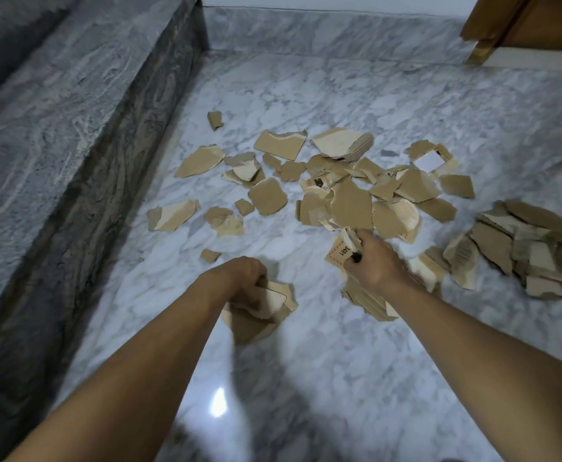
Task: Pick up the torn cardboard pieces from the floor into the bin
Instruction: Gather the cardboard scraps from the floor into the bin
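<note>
Several torn brown cardboard pieces [353, 201] lie scattered on the marble floor ahead of me, with a separate heap [519, 248] at the right. My left hand [242, 281] is shut on a stack of pieces [259, 315] held low over the floor. My right hand [373, 261] is shut on another bunch [371, 300], including a scrap printed "3481" [341, 253], at the near edge of the main scatter. No bin is in view.
A raised dark marble ledge [82, 155] runs along the left. A wooden furniture leg with a brass foot [483, 45] stands at the back right. The white wall base [323, 25] closes the far side. Glossy floor [306, 395] lies near me.
</note>
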The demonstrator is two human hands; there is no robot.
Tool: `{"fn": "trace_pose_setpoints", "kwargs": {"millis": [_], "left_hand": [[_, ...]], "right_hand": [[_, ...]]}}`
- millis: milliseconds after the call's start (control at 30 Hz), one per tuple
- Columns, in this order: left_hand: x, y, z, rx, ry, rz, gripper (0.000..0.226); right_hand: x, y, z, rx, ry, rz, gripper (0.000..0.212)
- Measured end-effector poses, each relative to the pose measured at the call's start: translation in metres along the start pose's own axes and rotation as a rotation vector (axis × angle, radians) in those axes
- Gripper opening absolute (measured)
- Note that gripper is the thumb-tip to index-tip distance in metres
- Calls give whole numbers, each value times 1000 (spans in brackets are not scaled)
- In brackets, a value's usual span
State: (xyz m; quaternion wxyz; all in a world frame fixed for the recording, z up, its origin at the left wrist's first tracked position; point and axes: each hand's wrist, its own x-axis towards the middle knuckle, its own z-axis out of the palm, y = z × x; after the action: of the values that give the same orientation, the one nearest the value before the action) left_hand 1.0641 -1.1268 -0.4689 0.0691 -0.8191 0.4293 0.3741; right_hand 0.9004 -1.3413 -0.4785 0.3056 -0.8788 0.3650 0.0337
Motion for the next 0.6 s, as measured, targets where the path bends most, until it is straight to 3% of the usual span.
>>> {"fn": "trace_pose_setpoints", "kwargs": {"millis": [267,367,467,600], "left_hand": [[-19,-92,-16,-99,146,-135,23],[-17,-96,2,-174,213,-159,59],[-17,-91,9,-213,299,-173,50],[-19,-86,6,-296,261,-234,29]], "right_hand": [[-4,-14,-9,33,-47,-50,31],[-7,-28,-8,144,-83,-70,32],[-5,-45,-4,234,-105,-70,32],[-9,-66,5,305,-117,-57,33]]}}
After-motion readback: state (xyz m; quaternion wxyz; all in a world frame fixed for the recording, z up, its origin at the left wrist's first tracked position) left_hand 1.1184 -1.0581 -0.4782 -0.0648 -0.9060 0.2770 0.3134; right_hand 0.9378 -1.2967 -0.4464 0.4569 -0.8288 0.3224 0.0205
